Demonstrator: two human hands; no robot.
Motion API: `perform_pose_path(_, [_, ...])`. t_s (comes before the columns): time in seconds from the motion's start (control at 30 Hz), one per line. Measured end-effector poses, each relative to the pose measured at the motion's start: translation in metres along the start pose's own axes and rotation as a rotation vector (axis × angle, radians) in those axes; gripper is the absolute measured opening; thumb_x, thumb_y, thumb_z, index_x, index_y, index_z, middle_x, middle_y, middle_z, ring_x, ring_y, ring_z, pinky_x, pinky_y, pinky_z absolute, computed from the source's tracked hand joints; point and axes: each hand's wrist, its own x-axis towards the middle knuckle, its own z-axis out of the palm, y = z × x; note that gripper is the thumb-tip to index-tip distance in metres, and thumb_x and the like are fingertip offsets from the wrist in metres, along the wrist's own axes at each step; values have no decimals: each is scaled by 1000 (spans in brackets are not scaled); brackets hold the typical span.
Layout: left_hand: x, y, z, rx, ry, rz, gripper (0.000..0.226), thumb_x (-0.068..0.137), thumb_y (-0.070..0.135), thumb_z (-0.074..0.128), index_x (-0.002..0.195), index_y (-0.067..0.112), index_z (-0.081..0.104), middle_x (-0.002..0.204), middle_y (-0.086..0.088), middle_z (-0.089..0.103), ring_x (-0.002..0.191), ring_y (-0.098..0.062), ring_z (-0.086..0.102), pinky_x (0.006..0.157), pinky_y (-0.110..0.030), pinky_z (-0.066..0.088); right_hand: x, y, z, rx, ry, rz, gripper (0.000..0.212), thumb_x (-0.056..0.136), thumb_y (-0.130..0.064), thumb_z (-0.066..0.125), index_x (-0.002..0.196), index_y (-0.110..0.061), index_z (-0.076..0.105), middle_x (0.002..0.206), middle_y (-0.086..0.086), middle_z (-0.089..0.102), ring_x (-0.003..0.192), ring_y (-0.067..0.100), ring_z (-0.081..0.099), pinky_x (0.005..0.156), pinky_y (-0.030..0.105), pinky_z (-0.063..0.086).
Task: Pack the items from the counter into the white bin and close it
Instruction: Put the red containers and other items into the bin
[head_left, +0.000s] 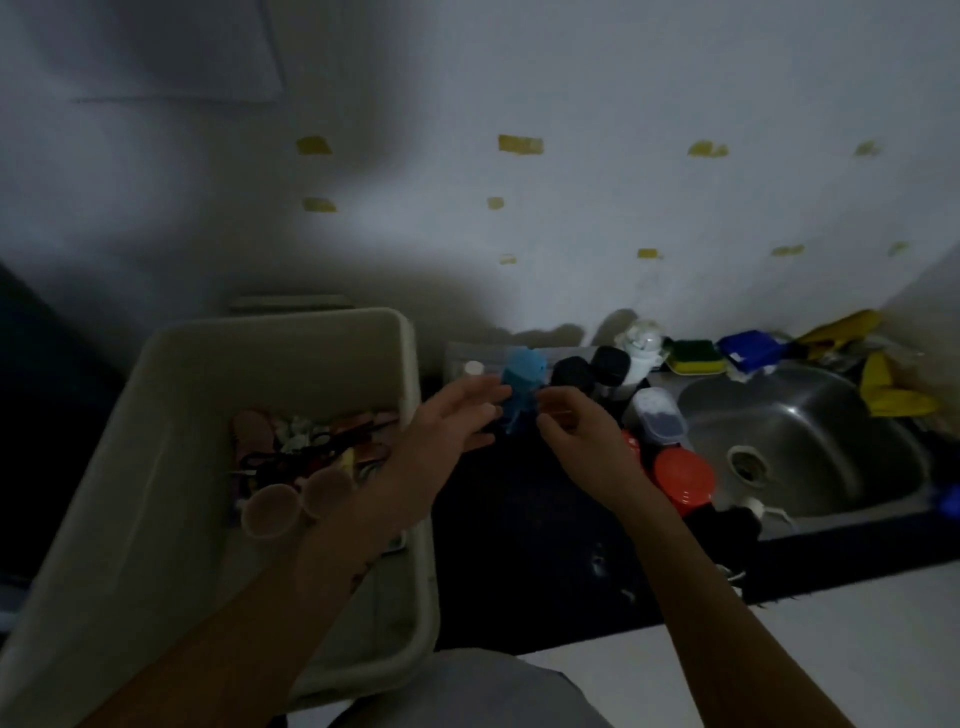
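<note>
The white bin (156, 467) stands open on the left, with scissors, two pale cups (291, 506) and other small things in its right half. Just right of its rim a blue plastic item (522, 382) is held above the dark counter (519, 545). My left hand (447, 431) reaches over the bin's rim with straight, spread fingers, their tips touching the blue item's left side. My right hand (576, 436) has curled fingers and seems to pinch the item's right side; the dim, blurred view hides the exact grip.
Behind the hands stand two black-capped jars (592, 369), a white bottle (641, 348) and a small white cap (474, 369). A clear container (657, 415) and a red-lidded one (683, 475) sit by the steel sink (810, 415). Sponge (693, 356), blue box and yellow cloth lie beyond.
</note>
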Motion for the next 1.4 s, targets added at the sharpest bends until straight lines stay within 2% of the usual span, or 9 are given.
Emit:
perform_pose_path(0.13, [2,-25,55,25,-59,-69,29,99,10,50,121,24,61,122,9,66,116,-10,59,98,-34,50,-5,65,-27,-78,50,138,31,92,-16,57,122,-20,60,113,-5,64,98,2,58,77,11,41])
perform_pose_path(0.33, [10,-74,108,87,-21,-146,31,98,7,49,123,21,60,123,9,65,116,-7,58,97,-28,48,-9,136,-46,-40,42,250,20,92,-23,60,111,-20,65,107,-1,67,99,13,64,89,36,53])
perform_pose_path(0.53, [25,-118,138,104,6,-244,30,97,9,49,119,27,61,124,9,62,113,-3,56,96,-26,47,2,170,-54,-55,-85,205,25,92,-15,57,115,-19,64,114,-3,67,97,-1,62,87,26,53])
perform_pose_path(0.6, [28,-130,141,81,24,-290,28,97,12,50,112,33,62,122,13,62,113,-3,56,96,-28,48,8,180,-55,-67,-130,230,28,94,-17,57,121,-17,62,118,0,66,105,6,63,94,34,52])
perform_pose_path(0.77, [36,-151,140,99,75,-347,26,96,18,52,110,37,62,120,15,63,113,-5,56,91,-26,49,21,200,-58,-367,-192,212,47,93,-21,57,138,-10,49,142,14,49,125,32,50,104,36,39])
perform_pose_path(0.9, [41,-158,141,97,111,-379,26,95,18,53,108,38,63,119,15,63,112,-5,57,89,-25,50,31,210,-57,-587,-326,193,65,94,-26,55,152,-15,28,161,16,14,147,38,13,119,42,17])
perform_pose_path(1.03, [39,-170,137,102,138,-422,24,97,17,50,109,35,61,121,12,62,114,-8,56,94,-30,49,11,221,-46,-592,-407,323,80,91,-29,57,156,-29,9,163,10,-12,149,39,-4,116,53,25])
perform_pose_path(1.27, [41,-189,125,157,170,-468,22,98,18,49,112,32,60,120,10,61,111,-10,56,90,-28,49,-9,222,-39,-642,-360,83,66,86,-22,54,148,-33,36,160,3,24,138,36,31,109,43,35])
perform_pose_path(1.4, [43,-199,119,195,205,-491,21,97,19,50,100,37,59,110,10,60,94,-4,57,69,-22,46,-22,220,-34,-418,-348,-73,47,88,-11,55,133,-26,60,140,4,55,121,32,53,101,37,42])
